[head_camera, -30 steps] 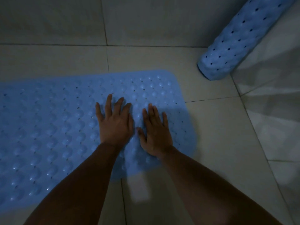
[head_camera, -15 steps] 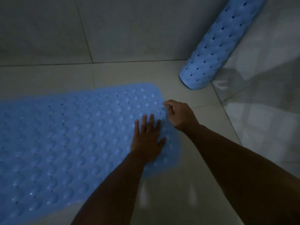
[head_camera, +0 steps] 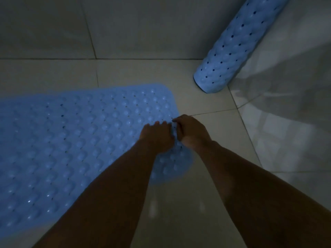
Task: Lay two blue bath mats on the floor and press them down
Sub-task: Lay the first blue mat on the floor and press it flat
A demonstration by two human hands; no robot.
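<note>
One blue bath mat, studded with bumps and holes, lies spread on the tiled floor from the left edge to the middle. My left hand, blurred by motion, rests palm down on the mat near its right edge. Right beside it, my right hand has its fingers curled at that edge and seems to pinch the rim. A second blue bath mat, rolled into a tube, stands tilted in the far right corner against the wall.
Pale floor tiles stretch in front of and to the right of the flat mat. Tiled walls close the back and right sides. The light is dim.
Both hands were pressing flat on the mat a second ago. My right hand moved to the right edge and curled there; my left hand slid up next to it.
</note>
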